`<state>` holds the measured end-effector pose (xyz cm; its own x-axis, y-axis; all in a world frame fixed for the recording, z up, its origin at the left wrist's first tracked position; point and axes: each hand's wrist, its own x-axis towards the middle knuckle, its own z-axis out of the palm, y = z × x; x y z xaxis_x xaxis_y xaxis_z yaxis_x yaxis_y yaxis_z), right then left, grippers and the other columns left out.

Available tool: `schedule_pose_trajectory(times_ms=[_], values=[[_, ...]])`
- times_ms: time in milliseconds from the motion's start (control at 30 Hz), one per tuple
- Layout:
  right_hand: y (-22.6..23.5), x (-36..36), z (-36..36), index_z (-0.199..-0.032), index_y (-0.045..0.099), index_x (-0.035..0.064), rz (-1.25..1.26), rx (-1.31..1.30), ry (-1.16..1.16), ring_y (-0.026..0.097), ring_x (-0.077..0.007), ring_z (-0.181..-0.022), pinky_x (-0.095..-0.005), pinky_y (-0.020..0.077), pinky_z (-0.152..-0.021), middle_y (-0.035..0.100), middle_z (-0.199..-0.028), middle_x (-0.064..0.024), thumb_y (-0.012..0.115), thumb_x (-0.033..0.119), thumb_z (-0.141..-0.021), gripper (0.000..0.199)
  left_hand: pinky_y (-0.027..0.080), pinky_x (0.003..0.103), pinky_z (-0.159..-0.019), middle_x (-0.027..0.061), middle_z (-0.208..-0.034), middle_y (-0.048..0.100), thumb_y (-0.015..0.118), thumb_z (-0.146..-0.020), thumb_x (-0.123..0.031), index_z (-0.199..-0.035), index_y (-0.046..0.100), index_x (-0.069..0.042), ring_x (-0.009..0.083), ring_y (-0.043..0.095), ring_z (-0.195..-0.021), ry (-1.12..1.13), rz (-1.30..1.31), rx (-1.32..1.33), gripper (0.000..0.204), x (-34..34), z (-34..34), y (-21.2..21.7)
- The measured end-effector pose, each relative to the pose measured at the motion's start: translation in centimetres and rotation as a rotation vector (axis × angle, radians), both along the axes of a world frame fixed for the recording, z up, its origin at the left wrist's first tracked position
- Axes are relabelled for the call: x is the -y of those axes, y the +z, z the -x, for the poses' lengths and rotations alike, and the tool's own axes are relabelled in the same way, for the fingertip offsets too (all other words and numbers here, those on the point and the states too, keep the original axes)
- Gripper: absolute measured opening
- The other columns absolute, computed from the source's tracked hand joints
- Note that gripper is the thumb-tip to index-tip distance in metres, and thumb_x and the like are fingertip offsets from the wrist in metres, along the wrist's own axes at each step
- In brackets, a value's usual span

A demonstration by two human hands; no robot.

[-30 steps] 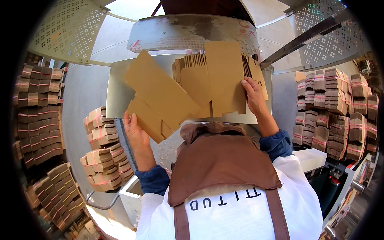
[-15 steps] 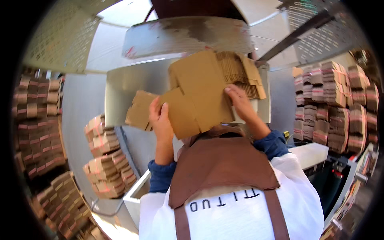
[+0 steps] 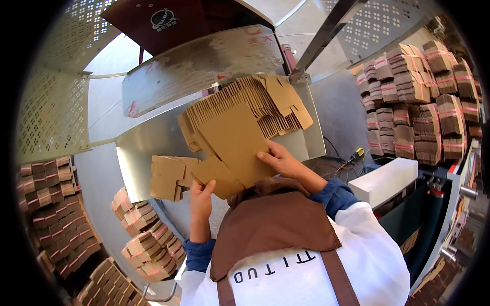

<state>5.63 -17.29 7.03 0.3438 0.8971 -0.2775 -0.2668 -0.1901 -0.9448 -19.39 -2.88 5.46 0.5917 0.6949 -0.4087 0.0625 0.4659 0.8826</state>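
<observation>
A flat brown cardboard box blank is held in front of my chest, over the near edge of a metal table. My left hand pinches its lower left flap, thumb on top. My right hand grips its right edge with the thumb on the upper face. Just beyond it, a row of overlapping cardboard blanks leans on the table, partly hidden by the held one. To the left, a few more blanks lie at the table's near edge, close to my left hand.
Strapped bundles of cardboard are stacked at the right, with more bundles at the lower left. Behind the table rises a worn metal panel. A dark metal bar slants at upper right. A white beam lies beside my right elbow.
The view has turned, so table and bundles sit differently. Both hands still hold the box blank, now lower and nearer my body, and more of the row behind it shows.
</observation>
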Motion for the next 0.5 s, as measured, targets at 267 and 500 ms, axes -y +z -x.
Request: schedule_pose_trajectory(times_ms=[267, 500], values=[[9.5, 8.7, -12.5, -0.13, 0.048, 0.0054, -0.014, 1.24, -0.424, 0.054, -0.0297, -0.114, -0.0403, 0.043, -0.096, 0.055, -0.128, -0.0151, 0.077, 0.02, -0.075, 0.064, 0.046, 0.034, -0.085, 0.0097, -0.099, 0.064, 0.062, -0.082, -0.009, -0.103, 0.06, -0.006, 0.0236, 0.061, -0.098, -0.837, -1.25, -0.247, 0.021, 1.1, -17.4, 13.6], [6.8, 11.2, -18.4, -0.112, 0.062, 0.0033, 0.259, 1.097, 0.181, 0.062, -0.0382, -0.093, -0.0375, 0.0508, -0.078, 0.066, -0.104, -0.0181, 0.071, 0.005, -0.073, 0.04, 0.027, 0.055, -0.108, 0.0005, -0.088, 0.062, 0.059, -0.081, -0.017, -0.101, 0.062, -0.013, 0.0201, 0.057, -0.095, -1.096, -1.851, -0.064, 0.02, 6.1, -31.8, 15.1]])
